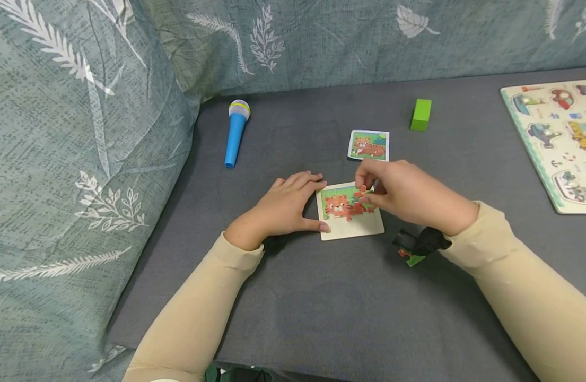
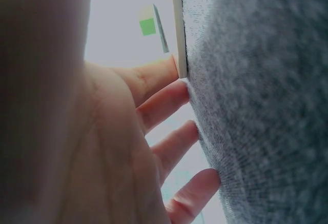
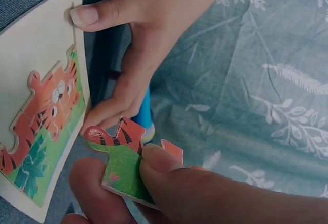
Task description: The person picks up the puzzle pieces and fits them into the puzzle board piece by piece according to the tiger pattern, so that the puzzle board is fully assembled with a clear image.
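Note:
A wooden jigsaw board [image 1: 350, 228] lies on the table, its upper part filled with joined pieces of a tiger picture [image 1: 338, 205]. My left hand [image 1: 290, 204] is spread at its left edge, thumb on the lower corner and index finger at the upper corner. Above the board's right side, my right hand [image 1: 402, 188] pinches a puzzle piece [image 3: 124, 170], green with an orange, black-striped part, between thumb and fingers. An orange tip shows behind that thumb in the right wrist view. Another puzzle piece [image 1: 415, 260] lies below the right wrist, partly hidden by the black wrist camera.
Just behind the board lies a small tiger picture card [image 1: 369, 145]. Further back are a green block [image 1: 421, 114] and, at left, a blue toy microphone [image 1: 235, 132]. A large picture board [image 1: 543, 154] fills the right side. Leaf-patterned cloth [image 1: 297, 42] borders the table's back and left.

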The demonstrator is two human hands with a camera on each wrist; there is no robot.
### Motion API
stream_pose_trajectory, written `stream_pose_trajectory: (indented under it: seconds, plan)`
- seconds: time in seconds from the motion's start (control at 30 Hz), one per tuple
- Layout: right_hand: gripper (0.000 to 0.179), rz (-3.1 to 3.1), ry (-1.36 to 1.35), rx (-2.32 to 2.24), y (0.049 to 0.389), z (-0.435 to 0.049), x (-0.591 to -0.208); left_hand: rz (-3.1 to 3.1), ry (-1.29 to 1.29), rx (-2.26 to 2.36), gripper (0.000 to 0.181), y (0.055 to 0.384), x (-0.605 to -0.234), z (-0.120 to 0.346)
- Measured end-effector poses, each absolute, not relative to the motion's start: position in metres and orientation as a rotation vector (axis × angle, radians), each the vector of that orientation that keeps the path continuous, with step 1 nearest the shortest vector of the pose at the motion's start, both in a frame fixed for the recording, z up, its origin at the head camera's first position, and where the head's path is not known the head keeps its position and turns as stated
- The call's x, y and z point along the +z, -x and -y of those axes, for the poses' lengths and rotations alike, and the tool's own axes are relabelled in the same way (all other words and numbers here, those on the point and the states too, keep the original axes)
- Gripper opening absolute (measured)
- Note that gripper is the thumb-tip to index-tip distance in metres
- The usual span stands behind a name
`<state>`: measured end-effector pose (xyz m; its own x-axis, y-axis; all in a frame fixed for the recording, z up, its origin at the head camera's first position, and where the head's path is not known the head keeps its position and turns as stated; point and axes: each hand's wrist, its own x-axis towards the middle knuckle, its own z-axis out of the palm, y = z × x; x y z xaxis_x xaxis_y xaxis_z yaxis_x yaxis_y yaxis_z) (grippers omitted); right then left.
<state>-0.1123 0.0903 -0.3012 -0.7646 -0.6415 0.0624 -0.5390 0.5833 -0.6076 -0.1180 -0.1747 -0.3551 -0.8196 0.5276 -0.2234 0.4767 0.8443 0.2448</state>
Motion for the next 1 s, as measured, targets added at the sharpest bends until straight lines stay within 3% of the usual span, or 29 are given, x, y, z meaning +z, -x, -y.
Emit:
stream_pose_trajectory:
  seconds: [1.0]
  plan:
    - [0.029,-2.585,1.046,-0.987,0.1118,-0.0864,-0.3046,-2.742,-0.772,0.244,0.099,0.1168,-0.3547,0.1757]
